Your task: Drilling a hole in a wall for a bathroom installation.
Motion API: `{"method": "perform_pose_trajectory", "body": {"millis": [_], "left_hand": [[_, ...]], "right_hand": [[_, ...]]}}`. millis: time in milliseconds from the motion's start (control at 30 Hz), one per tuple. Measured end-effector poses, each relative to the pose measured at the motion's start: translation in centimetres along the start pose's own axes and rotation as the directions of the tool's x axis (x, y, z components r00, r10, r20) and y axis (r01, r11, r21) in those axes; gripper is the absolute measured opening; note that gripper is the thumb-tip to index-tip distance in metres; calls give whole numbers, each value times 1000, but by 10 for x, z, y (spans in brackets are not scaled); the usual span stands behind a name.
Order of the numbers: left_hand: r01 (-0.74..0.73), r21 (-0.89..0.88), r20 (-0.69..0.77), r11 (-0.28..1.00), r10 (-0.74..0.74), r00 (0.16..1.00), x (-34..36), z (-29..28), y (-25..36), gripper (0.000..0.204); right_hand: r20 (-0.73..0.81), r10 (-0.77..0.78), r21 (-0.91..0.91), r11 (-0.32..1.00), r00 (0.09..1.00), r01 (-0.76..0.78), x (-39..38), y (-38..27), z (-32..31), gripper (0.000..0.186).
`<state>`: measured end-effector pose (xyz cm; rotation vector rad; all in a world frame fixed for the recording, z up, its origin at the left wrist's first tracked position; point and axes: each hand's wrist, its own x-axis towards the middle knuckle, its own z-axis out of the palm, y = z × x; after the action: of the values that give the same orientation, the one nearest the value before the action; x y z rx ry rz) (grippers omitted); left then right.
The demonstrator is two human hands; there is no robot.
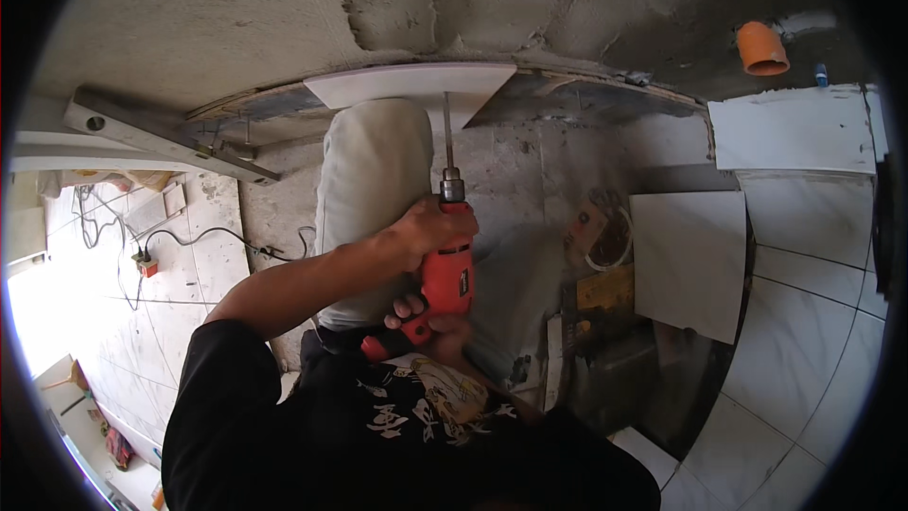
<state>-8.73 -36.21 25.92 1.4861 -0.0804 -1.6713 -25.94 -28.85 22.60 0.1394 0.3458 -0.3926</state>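
Note:
A red power drill (446,279) points away from me, with a metal chuck (453,187) and a long thin bit (448,128). The bit's tip meets or overlaps a white tile piece (407,83) at the foot of the wall; I cannot tell how deep it sits. My left hand (437,229) is wrapped over the front of the drill's body, just behind the chuck. Closed round the rear handle is my right hand (446,335), its fingertips showing on the handle's left side. My knee, in pale trousers (374,161), rests close beside the bit, against the tile piece.
A metal spirit level (170,137) leans at the left. Behind it a black cord (213,231) runs to a red socket block (146,265) on pale floor tiles. To the right are a loose white tile (690,260) and a roll of tape (610,237). An orange pipe end (762,49) juts from the wall.

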Motion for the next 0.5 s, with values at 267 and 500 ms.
{"method": "perform_pose_trajectory", "body": {"millis": [267,500], "left_hand": [[-39,-15,-30,999,39,999,3,6,-5,14],[-29,24,4,999,29,1000,10,-5,-17,15]], "right_hand": [[-26,-2,-15,1000,1000,2,-2,-2,6,42],[-65,19,7,1000,998,-19,-4,5,5,59]]}}
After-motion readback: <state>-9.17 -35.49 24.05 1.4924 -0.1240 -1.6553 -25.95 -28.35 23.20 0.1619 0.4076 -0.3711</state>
